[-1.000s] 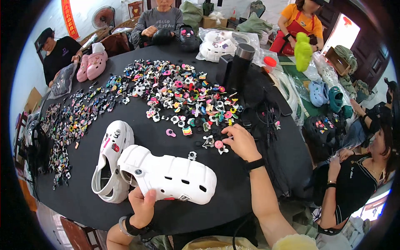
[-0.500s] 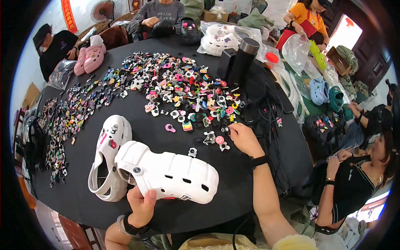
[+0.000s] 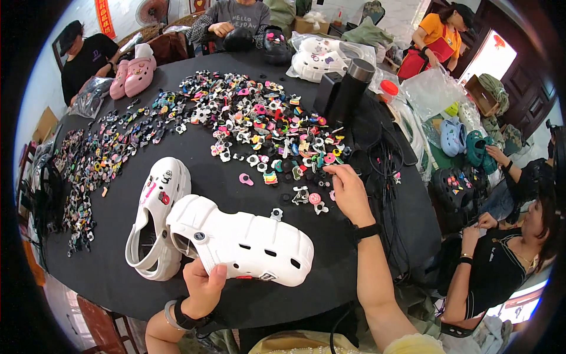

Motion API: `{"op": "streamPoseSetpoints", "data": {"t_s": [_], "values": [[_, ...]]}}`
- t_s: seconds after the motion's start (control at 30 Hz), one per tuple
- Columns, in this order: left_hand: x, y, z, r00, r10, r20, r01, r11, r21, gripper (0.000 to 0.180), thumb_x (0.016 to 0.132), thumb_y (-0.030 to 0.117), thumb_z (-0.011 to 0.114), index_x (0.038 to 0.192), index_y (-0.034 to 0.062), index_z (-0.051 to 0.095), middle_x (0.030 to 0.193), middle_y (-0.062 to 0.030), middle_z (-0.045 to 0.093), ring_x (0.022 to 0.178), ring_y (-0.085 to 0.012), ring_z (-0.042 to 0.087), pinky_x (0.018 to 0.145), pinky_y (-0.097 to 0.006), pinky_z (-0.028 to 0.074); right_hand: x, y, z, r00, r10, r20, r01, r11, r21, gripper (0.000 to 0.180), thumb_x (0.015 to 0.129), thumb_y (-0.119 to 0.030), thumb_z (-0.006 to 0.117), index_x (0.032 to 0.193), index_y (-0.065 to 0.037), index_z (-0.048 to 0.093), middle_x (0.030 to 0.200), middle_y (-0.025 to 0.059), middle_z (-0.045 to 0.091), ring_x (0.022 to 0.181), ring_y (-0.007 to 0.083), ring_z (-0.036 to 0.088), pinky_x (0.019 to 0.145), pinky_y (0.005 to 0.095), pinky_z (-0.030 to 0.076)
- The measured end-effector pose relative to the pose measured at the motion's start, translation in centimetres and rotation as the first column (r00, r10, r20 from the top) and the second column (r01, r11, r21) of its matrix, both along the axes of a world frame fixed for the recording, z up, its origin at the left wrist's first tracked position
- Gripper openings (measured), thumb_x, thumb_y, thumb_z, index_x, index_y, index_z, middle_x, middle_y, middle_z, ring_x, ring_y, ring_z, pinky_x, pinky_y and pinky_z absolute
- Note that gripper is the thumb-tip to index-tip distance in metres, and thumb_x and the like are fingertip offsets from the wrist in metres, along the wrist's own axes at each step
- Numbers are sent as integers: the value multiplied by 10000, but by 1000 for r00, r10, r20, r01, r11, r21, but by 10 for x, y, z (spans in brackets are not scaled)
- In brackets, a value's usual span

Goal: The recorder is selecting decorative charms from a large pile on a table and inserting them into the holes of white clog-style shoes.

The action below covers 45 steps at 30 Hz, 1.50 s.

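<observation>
My left hand (image 3: 203, 286) grips a white clog (image 3: 259, 245) by its heel end, thumb on top. The clog is tipped on its side with its toe to the right. Against it lies a second white clog (image 3: 168, 177), with a few charms on its upper. At the right edge of a big heap of colourful shoe charms (image 3: 283, 138), my right hand (image 3: 349, 192) has its fingertips bent down among the pieces. Whatever they pinch is too small to make out. Several loose charms, among them a round pink charm (image 3: 314, 199), lie just left of it.
A black bottle (image 3: 352, 88) and dark cables (image 3: 383, 194) stand and lie right of the heap. Pink clogs (image 3: 138, 74) and bagged white clogs (image 3: 318, 62) sit at the far side of the black table (image 3: 206, 307). Several people are around it.
My right hand has shifted slightly up, toward the heap's edge. The clog in my left hand stays nearly as it was; the whole view has tilted a little.
</observation>
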<state>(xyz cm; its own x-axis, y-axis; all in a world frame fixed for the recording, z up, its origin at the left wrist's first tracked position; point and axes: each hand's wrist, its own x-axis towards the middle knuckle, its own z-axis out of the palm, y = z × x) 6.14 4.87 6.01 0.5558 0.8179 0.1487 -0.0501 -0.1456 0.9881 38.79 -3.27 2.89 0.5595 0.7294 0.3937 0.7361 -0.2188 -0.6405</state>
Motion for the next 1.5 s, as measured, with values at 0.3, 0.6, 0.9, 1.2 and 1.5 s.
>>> {"op": "streamPoseSetpoints", "data": {"t_s": [0.3,0.6,0.9,1.2,1.5], "values": [[1,0,-3,999,33,25,-33,999,10,167,824,107,570,828,-56,608,621,20,559,552,-29,437,489,-198,341,-15,4,3,994,38,98,-9,960,-278,261,737,-176,671,984,-117,613,913,78,546,870,264,561,761,381,450],[0,0,-1,1000,22,4,-22,1000,-16,157,825,95,563,833,-54,612,608,26,550,541,-24,432,480,-195,333,-7,3,6,955,-105,-276,62,985,-160,210,794,-127,619,999,-82,625,893,83,672,706,188,642,657,292,491],[-1,1,2,1000,15,3,-15,1000,7,171,824,106,563,823,-58,611,631,9,570,568,-35,451,500,-203,354,-5,2,8,907,-51,-418,17,996,-86,224,854,-59,522,1063,-48,602,858,60,649,733,112,582,666,255,460],[0,0,-2,1000,8,23,-7,1000,-18,179,829,117,554,815,-57,595,617,22,544,562,-30,429,495,-202,335,7,-1,-14,993,-75,96,77,997,-18,318,839,3,456,1132,-57,564,1159,156,561,1051,305,536,885,369,422],[-2,2,-4,1000,21,1,-21,1000,5,224,831,171,552,789,-47,584,582,34,517,530,-26,404,470,-204,300,2,0,2,996,-85,-28,82,993,-86,316,864,-18,454,1164,-63,543,1069,103,594,988,272,549,851,345,418]]}}
